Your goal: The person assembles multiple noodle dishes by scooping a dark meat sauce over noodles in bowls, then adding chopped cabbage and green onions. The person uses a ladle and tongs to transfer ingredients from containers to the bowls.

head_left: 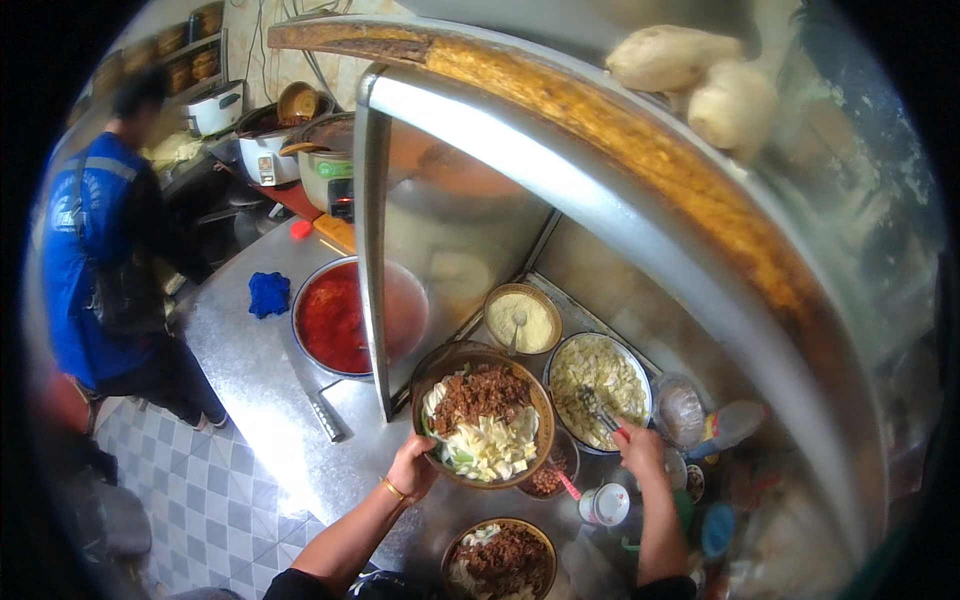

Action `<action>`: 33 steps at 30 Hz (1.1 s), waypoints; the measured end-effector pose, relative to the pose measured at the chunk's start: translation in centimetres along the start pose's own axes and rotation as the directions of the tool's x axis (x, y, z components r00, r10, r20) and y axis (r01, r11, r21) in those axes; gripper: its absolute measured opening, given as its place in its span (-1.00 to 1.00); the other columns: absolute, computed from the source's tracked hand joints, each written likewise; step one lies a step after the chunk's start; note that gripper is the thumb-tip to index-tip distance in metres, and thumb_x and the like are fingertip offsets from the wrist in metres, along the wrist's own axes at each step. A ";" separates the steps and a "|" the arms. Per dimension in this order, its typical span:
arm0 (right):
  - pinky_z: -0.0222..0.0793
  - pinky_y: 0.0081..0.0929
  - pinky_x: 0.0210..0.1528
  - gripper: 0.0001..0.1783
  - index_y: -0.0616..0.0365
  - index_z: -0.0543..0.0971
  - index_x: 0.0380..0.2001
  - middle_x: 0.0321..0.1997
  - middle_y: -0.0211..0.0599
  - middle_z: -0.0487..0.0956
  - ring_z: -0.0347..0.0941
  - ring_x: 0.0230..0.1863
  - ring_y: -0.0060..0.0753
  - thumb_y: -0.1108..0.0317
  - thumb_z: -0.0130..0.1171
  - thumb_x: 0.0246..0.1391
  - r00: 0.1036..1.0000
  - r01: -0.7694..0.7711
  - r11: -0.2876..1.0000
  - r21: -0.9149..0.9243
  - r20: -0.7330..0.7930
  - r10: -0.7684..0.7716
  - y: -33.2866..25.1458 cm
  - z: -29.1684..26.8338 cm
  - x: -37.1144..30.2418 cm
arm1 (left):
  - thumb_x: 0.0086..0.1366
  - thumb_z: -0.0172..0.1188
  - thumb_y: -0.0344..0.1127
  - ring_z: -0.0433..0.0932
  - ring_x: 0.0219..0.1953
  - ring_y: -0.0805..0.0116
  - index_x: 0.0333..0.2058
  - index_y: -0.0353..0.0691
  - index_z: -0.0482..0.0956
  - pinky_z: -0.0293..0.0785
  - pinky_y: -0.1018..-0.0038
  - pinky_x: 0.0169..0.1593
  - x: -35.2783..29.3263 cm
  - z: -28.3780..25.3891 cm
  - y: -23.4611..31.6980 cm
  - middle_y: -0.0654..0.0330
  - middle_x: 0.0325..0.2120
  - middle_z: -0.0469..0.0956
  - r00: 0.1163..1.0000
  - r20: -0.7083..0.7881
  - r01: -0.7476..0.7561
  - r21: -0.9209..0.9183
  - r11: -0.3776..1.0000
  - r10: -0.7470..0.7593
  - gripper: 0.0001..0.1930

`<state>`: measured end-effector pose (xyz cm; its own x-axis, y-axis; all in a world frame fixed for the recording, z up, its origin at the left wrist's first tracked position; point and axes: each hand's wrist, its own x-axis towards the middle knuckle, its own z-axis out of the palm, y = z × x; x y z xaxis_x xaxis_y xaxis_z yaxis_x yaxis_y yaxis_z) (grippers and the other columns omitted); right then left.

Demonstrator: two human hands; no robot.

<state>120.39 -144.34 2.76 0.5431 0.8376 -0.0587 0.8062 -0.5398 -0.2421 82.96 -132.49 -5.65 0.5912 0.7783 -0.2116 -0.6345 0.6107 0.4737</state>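
Observation:
My left hand (412,470) grips the near left rim of a brown bowl (544,425), fingers closed on its edge. In it lie brown minced meat (485,397), pale chopped vegetables (485,452) and whitish strands that look like noodles. Over a white basin (647,385) of chopped pale vegetables, my right hand (640,450) is closed round the red handle of metal tongs (597,408). Their tips rest in the vegetables. A second brown bowl (549,545), with similar meat and strands, stands nearest me.
A pot of red sauce (330,320) stands left, behind a metal frame post (373,250). Nearby lie a knife (325,415) and blue cloth (268,294). A bowl of yellowish crumbs (540,325) and a white-lidded tub (605,505) flank the basin. A co-worker (95,260) stands far left.

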 end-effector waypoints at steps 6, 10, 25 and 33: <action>0.39 -0.53 -0.53 -0.51 -0.03 0.49 0.14 -0.58 -0.27 0.54 0.41 -0.69 -0.59 0.28 0.23 0.11 0.987 -0.030 0.863 0.504 0.149 -0.053 -6.2 -6.5 -6.5 | 0.13 0.04 -0.26 0.38 0.14 0.18 0.21 -0.21 0.23 0.28 0.15 0.20 0.6 -0.1 0.0 0.13 0.12 0.39 0.999 0.027 0.017 0.011 1.000 -0.018 -0.38; 0.41 -0.47 -0.49 -0.45 0.07 0.45 0.17 -0.53 -0.25 0.58 0.43 -0.64 -0.60 0.20 0.23 0.10 0.971 0.169 0.892 0.420 0.085 -0.224 -7.7 -5.4 -6.6 | 0.11 0.04 -0.28 0.33 0.18 0.20 0.25 -0.16 0.18 0.25 0.15 0.22 0.8 -0.2 0.3 0.17 0.17 0.33 1.000 0.020 0.024 0.008 1.000 -0.024 -0.34; 0.43 -0.09 -0.19 -0.73 0.25 0.65 -0.41 -0.37 0.08 0.60 0.53 -0.25 0.16 0.22 0.19 0.02 0.992 0.115 0.977 0.181 0.035 -0.123 -18.9 14.7 19.5 | 0.00 0.08 -0.31 0.30 0.20 0.20 0.27 -0.29 0.12 0.17 0.26 0.28 -7.2 -2.6 4.7 0.09 0.17 0.34 1.000 0.001 0.005 0.078 0.997 -0.005 -0.22; 0.46 -0.11 -0.09 -0.78 0.14 0.69 -0.26 -0.17 0.01 0.62 0.55 -0.13 0.06 0.42 0.10 0.06 0.967 0.193 0.978 0.084 -0.184 -0.175 -15.7 12.2 20.9 | -0.01 0.07 -0.33 0.26 0.22 0.25 0.30 -0.30 0.06 0.15 0.32 0.28 -7.7 -3.4 5.4 0.12 0.21 0.28 1.000 0.016 0.017 0.083 0.996 -0.019 -0.18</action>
<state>116.22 -117.35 -6.53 0.4274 0.8891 0.1640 0.8733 -0.3590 -0.3293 73.27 -134.68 -4.38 0.6110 0.7642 -0.2065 -0.5806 0.6099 0.5394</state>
